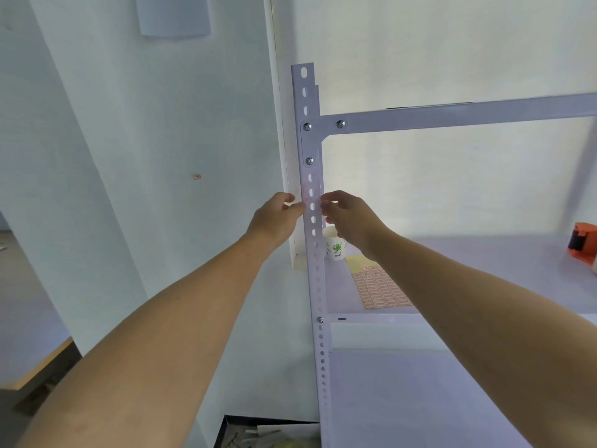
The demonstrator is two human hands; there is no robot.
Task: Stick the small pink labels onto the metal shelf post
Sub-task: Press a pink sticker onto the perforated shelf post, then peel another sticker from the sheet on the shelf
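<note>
Labels (305, 190): a few faint pink ones look already stuck on the post (315, 270), in a short column on its left face, just below the lower bracket bolt (309, 161). Backlight washes them out, so no count from me.

Both hands are at the post right under that column. Left hand (276, 216) is on the post's left edge, thumb and fingertips curled in against the metal. Right hand (347, 218) is at the right edge, fingertips bunched together. Either could be pinching a label or pressing one down. I can't tell, it's too pale and small. My read: mid-placement of the next label, extending the column downward.

Left to do: plenty. Sheet (382, 292) lies flat on the shelf (484, 263) just behind the post. Most rows are full, and only its top part shows bare yellow backing. The long run of post below the hands is bare. Early in the job, I'd say.

Also around: cup (334, 247) just beyond the sheet, orange tape dispenser (584, 244) at the shelf's far right, one stray label (197, 176) on the wall (145, 124) left of the post.
</note>
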